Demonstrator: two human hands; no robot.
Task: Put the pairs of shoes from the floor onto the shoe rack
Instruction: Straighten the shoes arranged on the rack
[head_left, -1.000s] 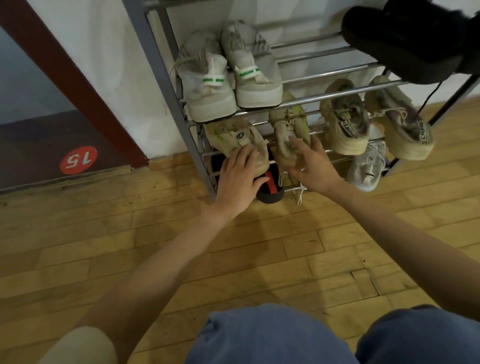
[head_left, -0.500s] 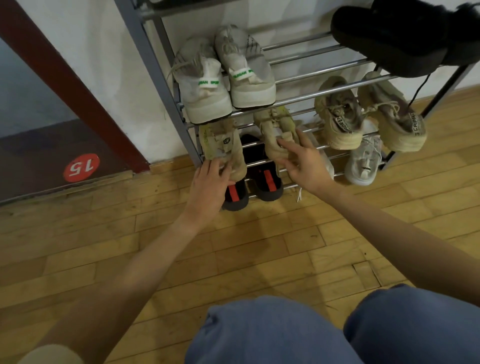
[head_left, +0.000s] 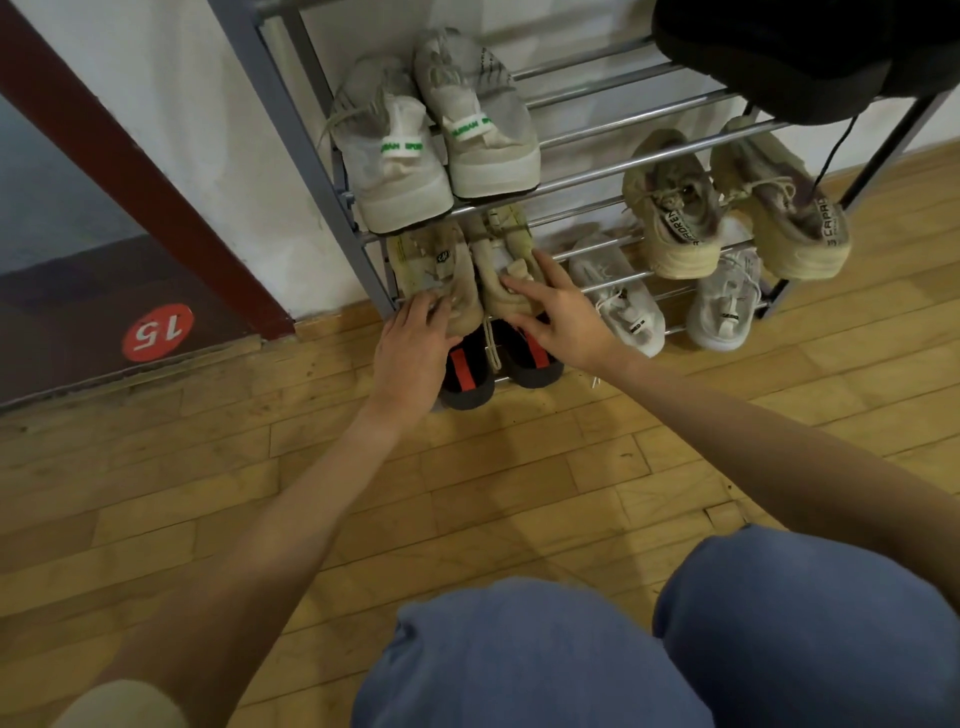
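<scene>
From my feed I see a wood floor (head_left: 156, 467) running up to a white wall (head_left: 208, 130). At left, a dark red door frame (head_left: 135, 171) slants down beside a red sticker (head_left: 157, 332) reading 15. Blue trouser knees (head_left: 623, 649) fill the bottom edge
</scene>
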